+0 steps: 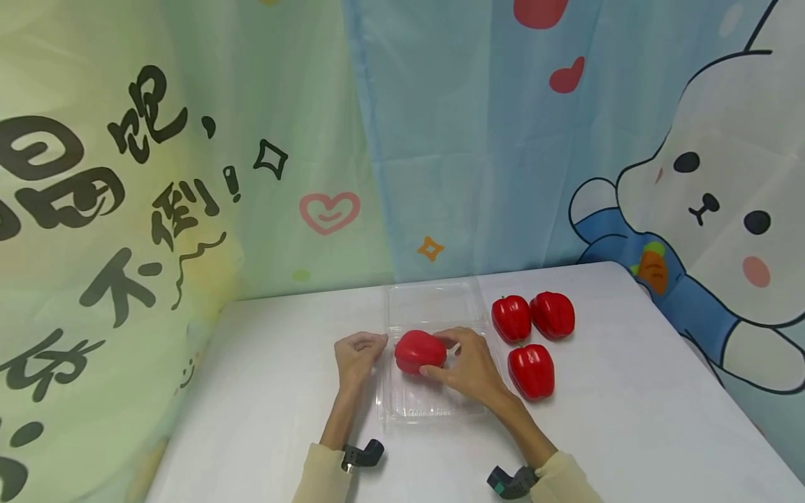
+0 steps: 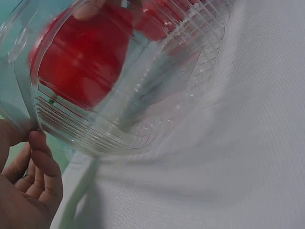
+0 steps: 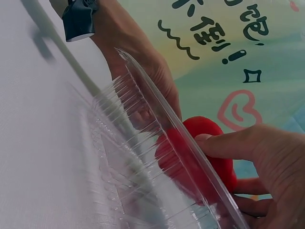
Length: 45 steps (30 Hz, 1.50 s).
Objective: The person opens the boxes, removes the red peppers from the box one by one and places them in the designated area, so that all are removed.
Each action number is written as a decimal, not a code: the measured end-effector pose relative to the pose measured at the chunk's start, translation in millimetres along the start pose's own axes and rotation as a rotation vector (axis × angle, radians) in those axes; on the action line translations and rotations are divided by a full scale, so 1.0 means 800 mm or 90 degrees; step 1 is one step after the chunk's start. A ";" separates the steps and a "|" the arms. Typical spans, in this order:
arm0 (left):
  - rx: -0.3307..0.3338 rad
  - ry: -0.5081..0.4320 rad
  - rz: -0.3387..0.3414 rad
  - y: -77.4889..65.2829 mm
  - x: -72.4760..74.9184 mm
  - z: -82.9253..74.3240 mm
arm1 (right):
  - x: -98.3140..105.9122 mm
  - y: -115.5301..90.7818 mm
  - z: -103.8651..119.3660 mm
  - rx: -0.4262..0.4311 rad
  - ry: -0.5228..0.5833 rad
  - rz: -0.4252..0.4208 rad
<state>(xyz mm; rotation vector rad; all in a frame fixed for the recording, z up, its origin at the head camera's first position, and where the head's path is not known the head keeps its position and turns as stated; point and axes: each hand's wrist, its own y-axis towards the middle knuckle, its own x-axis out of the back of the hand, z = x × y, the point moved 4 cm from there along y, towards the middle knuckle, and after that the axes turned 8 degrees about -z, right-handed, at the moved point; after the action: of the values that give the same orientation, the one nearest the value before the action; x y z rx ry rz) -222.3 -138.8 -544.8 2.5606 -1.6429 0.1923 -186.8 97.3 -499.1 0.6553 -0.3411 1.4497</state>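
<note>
A clear plastic clamshell box (image 1: pixel 418 406) lies on the white table with its lid laid back toward the curtain. My right hand (image 1: pixel 468 367) holds a red bell pepper (image 1: pixel 416 351) between thumb and fingers, over the left part of the box's base. In the right wrist view the pepper (image 3: pixel 209 143) shows partly above the rim and partly through the clear wall. My left hand (image 1: pixel 360 356) pinches the box's left rim between thumb and forefinger, seen closely in the left wrist view, where the hand (image 2: pixel 35 176) is beside the ribbed corner.
Right of the box are three more red bell peppers: one at the back (image 1: pixel 511 318), another to its right (image 1: pixel 553 315), and one nearer me (image 1: pixel 531 372). A printed curtain (image 1: pixel 302 140) hangs behind the white table (image 1: pixel 270 391).
</note>
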 end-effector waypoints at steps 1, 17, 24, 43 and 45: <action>-0.002 0.000 0.000 0.000 0.000 0.000 | 0.001 -0.001 0.000 0.005 0.000 -0.007; 0.006 0.000 -0.004 0.000 -0.003 0.000 | 0.018 -0.006 0.000 0.086 0.043 -0.117; 0.004 0.003 -0.011 0.001 -0.001 -0.001 | 0.029 -0.008 0.001 0.106 0.053 -0.161; 0.006 0.004 -0.007 -0.002 -0.001 0.001 | 0.067 -0.013 -0.008 0.104 0.043 -0.269; 0.006 0.003 -0.008 -0.002 -0.001 0.000 | 0.072 -0.014 -0.009 0.104 0.044 -0.284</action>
<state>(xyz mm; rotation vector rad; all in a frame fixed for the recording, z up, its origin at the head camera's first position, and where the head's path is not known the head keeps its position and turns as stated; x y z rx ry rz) -221.0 -137.7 -544.5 2.5738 -1.6284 0.2058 -170.4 147.9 -473.4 0.7562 -0.0151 1.0747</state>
